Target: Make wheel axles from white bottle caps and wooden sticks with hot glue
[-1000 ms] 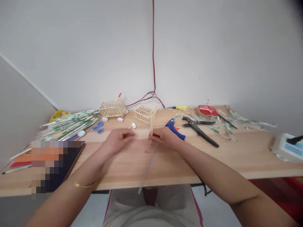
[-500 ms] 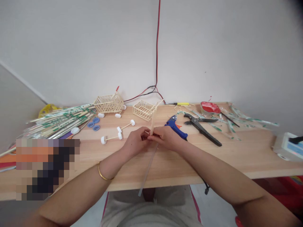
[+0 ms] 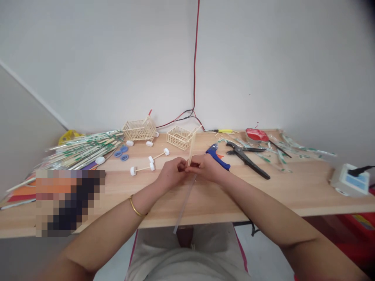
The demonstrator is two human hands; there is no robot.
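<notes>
My left hand [image 3: 171, 173] and my right hand [image 3: 206, 166] meet at the middle of the wooden table [image 3: 263, 191]. Both pinch a bundle of thin wooden sticks [image 3: 190, 150] that stands upright between their fingertips. A clear glue stick [image 3: 185, 203] lies on the table under my hands and reaches past the front edge. Just left of my left hand lie two stick axles with white wheels [image 3: 148, 165]. A blue glue gun [image 3: 217, 156] lies right behind my right hand.
Two small stick baskets [image 3: 139, 130] [image 3: 179, 137] stand at the back. A heap of wrapped chopsticks [image 3: 83, 150] and blue caps [image 3: 121, 153] lie at the left. Black pliers [image 3: 247, 159], a red dish [image 3: 257, 135], torn wrappers and a white box [image 3: 348, 180] lie at the right.
My left hand has let go of the wheeled axles, which now lie on the table, and moved right to join my right hand on the upright sticks.
</notes>
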